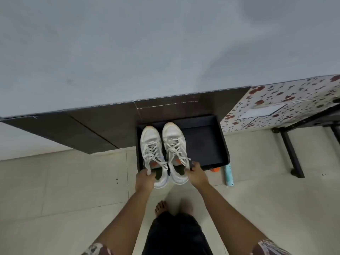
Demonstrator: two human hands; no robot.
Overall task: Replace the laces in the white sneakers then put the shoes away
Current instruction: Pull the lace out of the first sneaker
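Two white laced sneakers sit side by side, toes pointing away from me, over the left part of a black tray on the floor by the wall. My left hand grips the heel collar of the left sneaker. My right hand grips the heel collar of the right sneaker. Both heels stick out past the tray's near edge. White laces run criss-cross up both shoes, with loose ends lying near the collars.
A dark brown skirting runs along the grey wall. A floral-covered table with black metal legs stands at the right. A light blue roll and a small orange thing lie on the pale tiles by the tray. My bare feet stand just behind.
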